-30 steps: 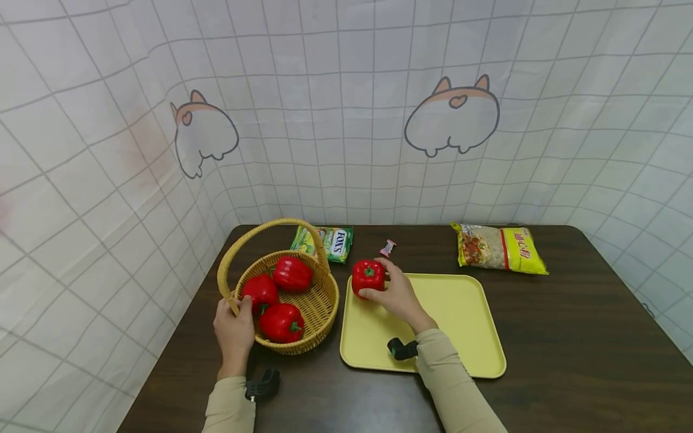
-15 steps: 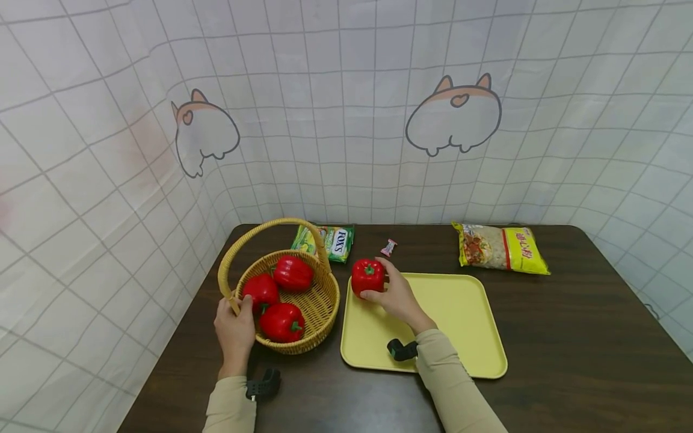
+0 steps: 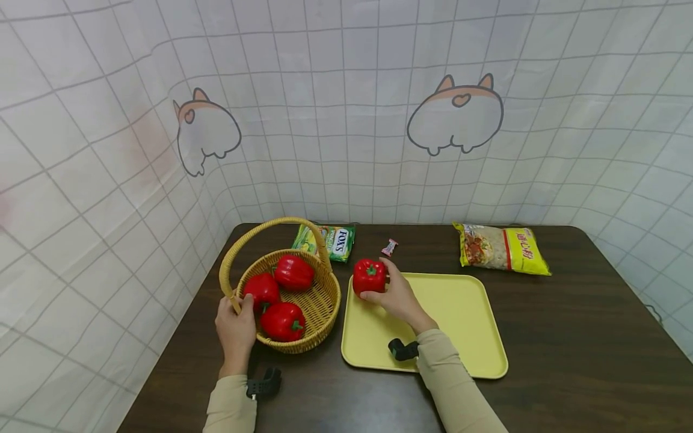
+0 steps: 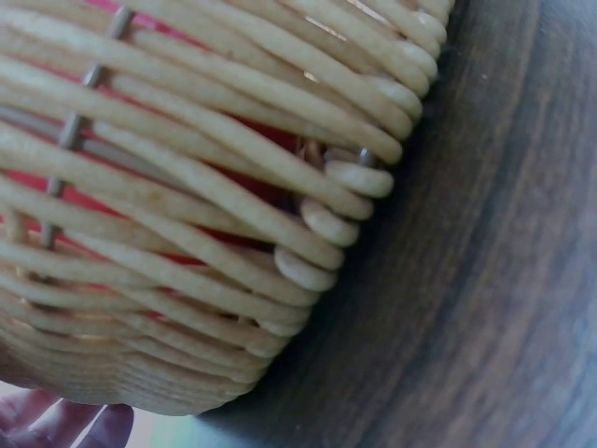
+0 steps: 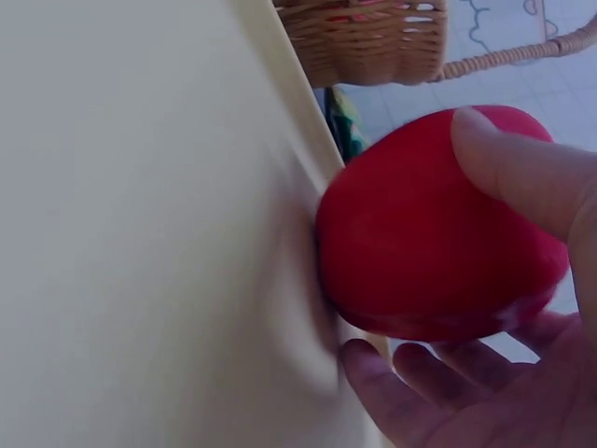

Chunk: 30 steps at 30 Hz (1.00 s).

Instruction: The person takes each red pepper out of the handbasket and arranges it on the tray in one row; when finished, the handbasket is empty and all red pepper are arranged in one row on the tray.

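Note:
On the left of the table stands a wicker basket with a tall arched handle, holding three red bell peppers. My left hand grips the near left base of that handle at the rim. Its wrist view is mostly filled by the woven wall, with red showing through the gaps. My right hand holds another red bell pepper, green stem up, over the far left corner of a yellow tray. In the right wrist view the thumb lies on one side of this pepper, with fingers around the other.
Behind the basket lies a green FOX'S packet. A small pink wrapped candy is just beyond the tray. A yellow food bag lies at the back right. White grid-patterned curtains hang behind and beside the dark table.
Both hands keep their holds with almost no movement. The whole head view has shifted very slightly.

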Available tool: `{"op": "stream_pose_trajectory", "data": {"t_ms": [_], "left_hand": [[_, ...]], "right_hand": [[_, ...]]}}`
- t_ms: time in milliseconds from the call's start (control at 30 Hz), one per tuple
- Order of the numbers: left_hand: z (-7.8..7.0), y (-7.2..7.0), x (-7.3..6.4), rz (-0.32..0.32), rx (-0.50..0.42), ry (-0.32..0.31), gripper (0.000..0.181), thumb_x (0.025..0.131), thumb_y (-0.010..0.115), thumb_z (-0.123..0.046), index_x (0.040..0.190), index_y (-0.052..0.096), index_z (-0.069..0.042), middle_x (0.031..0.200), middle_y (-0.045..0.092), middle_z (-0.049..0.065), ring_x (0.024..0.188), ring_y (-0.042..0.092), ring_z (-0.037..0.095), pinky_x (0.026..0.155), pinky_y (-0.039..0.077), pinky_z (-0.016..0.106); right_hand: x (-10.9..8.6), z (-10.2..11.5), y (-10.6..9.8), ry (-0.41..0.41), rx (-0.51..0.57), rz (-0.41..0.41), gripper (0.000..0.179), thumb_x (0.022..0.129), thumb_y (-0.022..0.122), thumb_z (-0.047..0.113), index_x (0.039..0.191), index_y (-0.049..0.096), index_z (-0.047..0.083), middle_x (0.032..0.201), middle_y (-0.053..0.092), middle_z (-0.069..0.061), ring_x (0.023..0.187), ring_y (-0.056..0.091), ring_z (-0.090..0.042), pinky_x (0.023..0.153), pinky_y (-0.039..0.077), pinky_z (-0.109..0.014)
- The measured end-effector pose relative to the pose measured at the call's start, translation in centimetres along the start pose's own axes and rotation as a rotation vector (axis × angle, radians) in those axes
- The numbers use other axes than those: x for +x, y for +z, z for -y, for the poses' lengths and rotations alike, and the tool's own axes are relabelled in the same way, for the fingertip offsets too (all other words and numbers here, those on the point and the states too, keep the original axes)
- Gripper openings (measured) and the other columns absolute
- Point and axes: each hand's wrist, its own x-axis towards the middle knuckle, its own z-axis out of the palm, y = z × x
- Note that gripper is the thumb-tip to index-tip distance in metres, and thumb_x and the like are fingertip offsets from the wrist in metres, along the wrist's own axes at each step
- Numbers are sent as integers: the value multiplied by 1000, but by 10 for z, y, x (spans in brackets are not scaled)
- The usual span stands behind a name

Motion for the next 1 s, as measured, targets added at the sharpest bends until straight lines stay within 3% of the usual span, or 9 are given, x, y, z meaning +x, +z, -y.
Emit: {"op": "stream_pose_trajectory", "data": {"t_ms": [233, 400, 533, 700, 800, 900, 1000], "left_hand": [[2, 0, -1, -4, 8, 26, 28, 96, 59, -18, 74, 51, -2, 121, 59, 23, 111, 54, 44, 89, 40, 54], [3, 0, -1, 2, 13, 34, 29, 96, 59, -19, 73, 51, -3, 121, 59, 23, 111, 54, 45, 89, 40, 54], [1, 0, -1, 0, 12, 30, 29, 96, 58, -19, 74, 51, -3, 122, 59, 23, 112, 53, 45, 89, 40, 54], [0, 0, -1, 0, 8, 23, 30, 97, 57, -20, 74, 50, -2, 123, 58, 23, 113, 53, 45, 89, 39, 54], [0, 0, -1, 6, 5, 22, 31, 97, 56, -21, 74, 49, -2, 124, 58, 23, 114, 53, 45, 88, 39, 53], [2, 0, -1, 7, 5, 18, 31, 97, 56, -20, 73, 49, -2, 123, 59, 22, 113, 53, 44, 88, 39, 52], [2, 0, 0, 7, 6, 15, 30, 96, 57, -19, 72, 49, -2, 123, 59, 22, 113, 53, 44, 88, 39, 52]], "right_hand": [[-3, 6, -13, -29, 3, 43, 96, 79, 82, 27, 153, 23, 10, 149, 37, -18, 128, 46, -41, 98, 46, -50], [-9, 24, -22, -83, -35, 15, 89, 85, 75, 37, 153, 24, 12, 148, 37, -19, 130, 45, -39, 100, 43, -53], [-16, 42, -21, -150, -63, -33, 79, 88, 72, 35, 151, 30, 12, 147, 40, -15, 130, 45, -35, 102, 42, -51], [-24, 60, -8, -293, -5, -111, 60, 90, 71, 21, 142, 43, 11, 139, 49, -10, 124, 50, -34, 101, 44, -50], [-27, 67, 5, -354, 26, -118, 53, 89, 71, 17, 138, 50, 12, 132, 56, -6, 120, 55, -30, 97, 47, -47], [-31, 69, 20, -373, 33, -78, 48, 90, 71, 17, 135, 53, 11, 125, 61, -5, 116, 58, -27, 95, 49, -43], [-34, 70, 35, -366, 33, 15, 48, 90, 70, 19, 134, 54, 9, 122, 63, -9, 114, 59, -28, 95, 49, -43]]}}
